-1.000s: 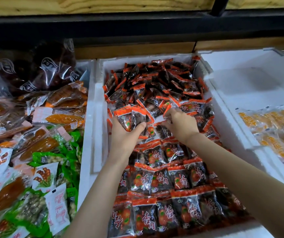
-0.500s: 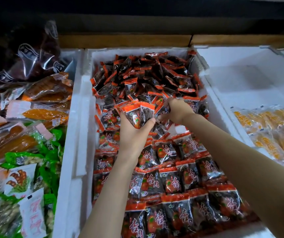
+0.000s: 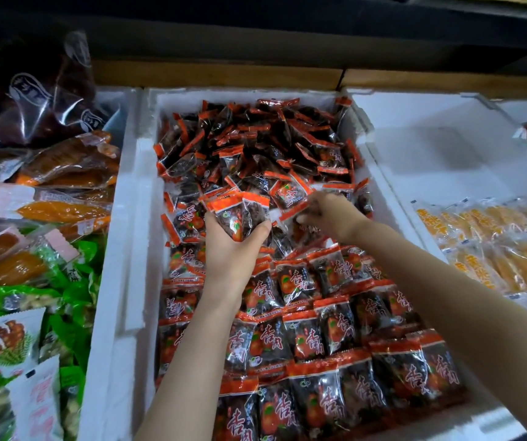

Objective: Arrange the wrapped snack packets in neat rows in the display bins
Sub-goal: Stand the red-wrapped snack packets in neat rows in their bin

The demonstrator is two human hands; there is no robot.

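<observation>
Both hands [image 3: 233,249] [image 3: 332,214] grip packets [image 3: 238,214] in mid bin [image 3: 134,202]; rt bin [image 3: 430,148] shows bare foam floor.

Along the back, a wooden board [image 3: 217,74] with a seam right of its middle. Above the board, a dark shelf edge [image 3: 255,33]; under its left end, a big clear bag [image 3: 33,100] of dark goods, then orange vacuum packs [image 3: 64,167] and green packets [image 3: 74,294] farther below. Well below the board's right end, yellow packets [image 3: 494,243].

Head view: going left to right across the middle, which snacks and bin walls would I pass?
In order: orange packets → left foam wall → red packets → right foam wall → yellow packets.
</observation>
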